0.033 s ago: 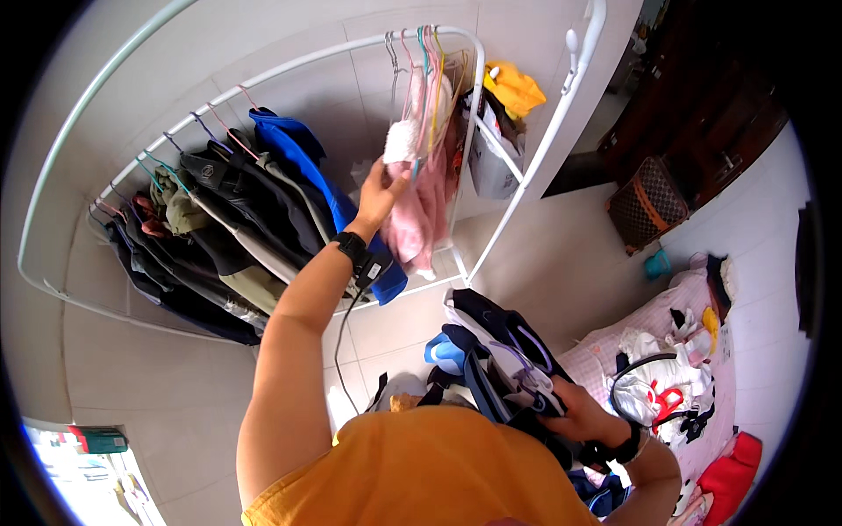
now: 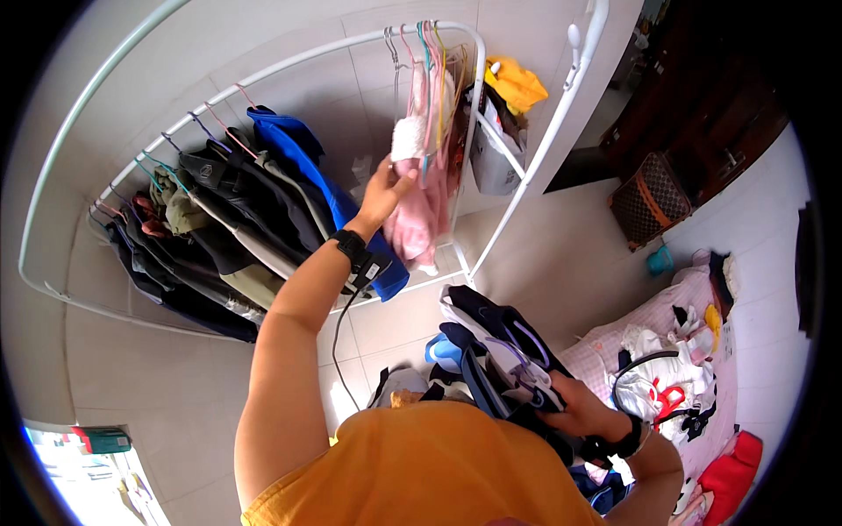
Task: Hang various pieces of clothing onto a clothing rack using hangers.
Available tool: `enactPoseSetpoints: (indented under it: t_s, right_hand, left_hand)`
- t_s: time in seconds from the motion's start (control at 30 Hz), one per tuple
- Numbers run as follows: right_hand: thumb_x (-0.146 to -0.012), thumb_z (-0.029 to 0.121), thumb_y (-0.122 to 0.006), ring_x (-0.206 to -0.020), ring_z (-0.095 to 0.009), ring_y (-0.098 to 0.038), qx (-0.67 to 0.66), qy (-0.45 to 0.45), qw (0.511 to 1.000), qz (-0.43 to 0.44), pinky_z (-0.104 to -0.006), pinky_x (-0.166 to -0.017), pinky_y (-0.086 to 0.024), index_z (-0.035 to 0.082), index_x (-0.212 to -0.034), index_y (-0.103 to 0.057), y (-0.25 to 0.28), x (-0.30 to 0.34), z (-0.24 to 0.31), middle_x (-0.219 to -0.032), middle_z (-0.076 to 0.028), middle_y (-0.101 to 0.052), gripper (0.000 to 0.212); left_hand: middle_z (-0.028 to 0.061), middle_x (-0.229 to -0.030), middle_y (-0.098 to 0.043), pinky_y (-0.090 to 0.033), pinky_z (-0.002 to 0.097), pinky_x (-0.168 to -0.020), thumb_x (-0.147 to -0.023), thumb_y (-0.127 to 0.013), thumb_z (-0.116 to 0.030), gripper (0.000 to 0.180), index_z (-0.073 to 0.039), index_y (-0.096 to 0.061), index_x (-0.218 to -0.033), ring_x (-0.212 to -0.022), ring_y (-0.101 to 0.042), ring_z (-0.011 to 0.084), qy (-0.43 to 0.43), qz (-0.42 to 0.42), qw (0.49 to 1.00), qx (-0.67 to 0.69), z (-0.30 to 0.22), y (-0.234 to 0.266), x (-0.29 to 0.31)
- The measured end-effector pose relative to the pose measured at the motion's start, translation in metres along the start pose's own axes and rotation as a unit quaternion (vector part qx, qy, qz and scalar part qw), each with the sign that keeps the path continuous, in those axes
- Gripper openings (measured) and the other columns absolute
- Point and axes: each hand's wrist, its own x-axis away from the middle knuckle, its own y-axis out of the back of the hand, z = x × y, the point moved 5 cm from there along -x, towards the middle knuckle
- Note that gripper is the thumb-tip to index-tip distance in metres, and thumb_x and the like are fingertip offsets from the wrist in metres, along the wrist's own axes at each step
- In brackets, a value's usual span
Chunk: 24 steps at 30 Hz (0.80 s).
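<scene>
On the white clothes rack (image 2: 346,46), a fluffy pink garment (image 2: 419,210) with a white collar hangs among several hangers. My left hand (image 2: 383,193) reaches up to its near side, fingers apart and touching the pink cloth without closing round it. Low in front of my body, my right hand (image 2: 574,405) grips a dark navy and white garment (image 2: 495,326). A purple hanger (image 2: 530,344) lies along this garment, close to my fingers. My right palm and part of the held bundle are hidden.
Several dark jackets (image 2: 254,188) and a bright blue one (image 2: 307,167) hang at the rack's left. A bed (image 2: 596,346) heaped with white clothes (image 2: 680,373) stands at right. Farther back are a brown patterned suitcase (image 2: 651,202) and a grey bag (image 2: 500,167) with yellow cloth (image 2: 517,85).
The pink garment and my left hand have shifted very slightly to the right. My right hand keeps its hold on the navy and white garment.
</scene>
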Motion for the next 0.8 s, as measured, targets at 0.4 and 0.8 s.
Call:
enactPoseSetpoints:
  t_s: [0.4,0.8]
  right_hand:
    - [-0.074,0.011,-0.061,-0.088,-0.043,-0.052,0.034,0.093,0.993,-0.058,-0.042,-0.07,-0.043,0.002,-0.099,-0.042,-0.003,-0.158,0.004,-0.088,-0.023,-0.053,0.033]
    - [-0.07,0.008,-0.061,-0.081,-0.044,-0.051,0.039,0.082,0.961,-0.26,-0.0435,-0.067,-0.042,0.001,-0.096,-0.042,0.022,-0.278,-0.043,-0.082,-0.025,-0.052,0.033]
  left_hand:
    - [0.0165,-0.148,0.0,-0.025,0.0422,-0.106,-0.078,-0.039,-0.071,0.103,-0.004,0.01,-0.14,-0.136,-0.009,0.029,0.186,0.361,0.91,-0.087,-0.064,-0.07,-0.015]
    - [0.0364,-0.139,-0.009,-0.009,0.0325,-0.11,-0.089,-0.03,-0.057,0.092,0.018,0.0,-0.132,-0.135,-0.007,0.0376,0.154,-0.039,0.965,-0.209,0.029,0.087,0.039]
